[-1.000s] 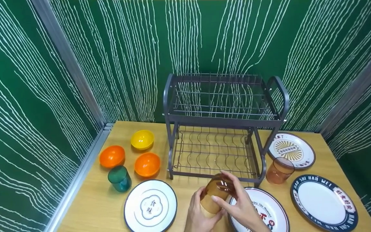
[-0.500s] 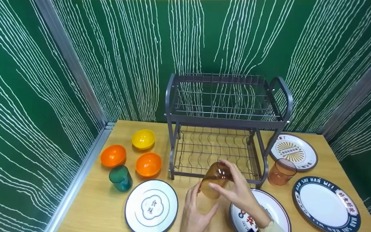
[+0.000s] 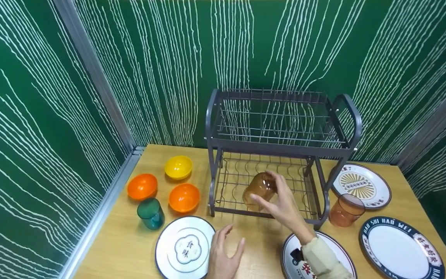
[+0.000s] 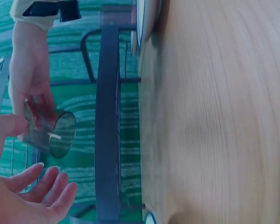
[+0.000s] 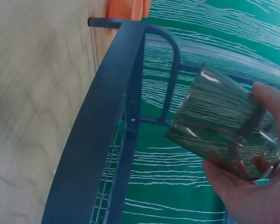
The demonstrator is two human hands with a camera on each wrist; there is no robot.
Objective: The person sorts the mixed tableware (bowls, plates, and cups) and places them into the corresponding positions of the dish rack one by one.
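On the left of the counter (image 3: 110, 248), one orange bowl (image 3: 142, 186) sat near the left edge with a teal cup (image 3: 151, 215) just in front of it, a yellow bowl (image 3: 178, 167) stood toward the back left corner, and a second orange bowl (image 3: 184, 198) and a white plate (image 3: 168, 246) lay further in; all five were off the rack, so nothing on this side looked done. Next came the left hand (image 3: 222, 259), low and in front of the rack, its thumb and fingers spread wide with nothing between them. In the middle, toward the back edge, stood the dark two-tier rack (image 3: 279, 148), and over the front part of its lower tier was the brown cup (image 3: 258, 190), mouth downward and tilted (the wrist views showed it above the front rail, apart from it). The right hand (image 3: 283, 203) held that cup between thumb and fingers, so the placing appeared well advanced but unfinished: the lowering, righting and letting go seemed to be what was left. Further right, a red-marked plate (image 3: 341, 250) lay partly under the sleeve, a peach cup (image 3: 345, 213) stood beside the rack, a sunburst plate (image 3: 356, 186) lay at the back right corner and a dark-rimmed plate (image 3: 397, 248) near the right edge. With these also on the counter, the work as a whole looked early.
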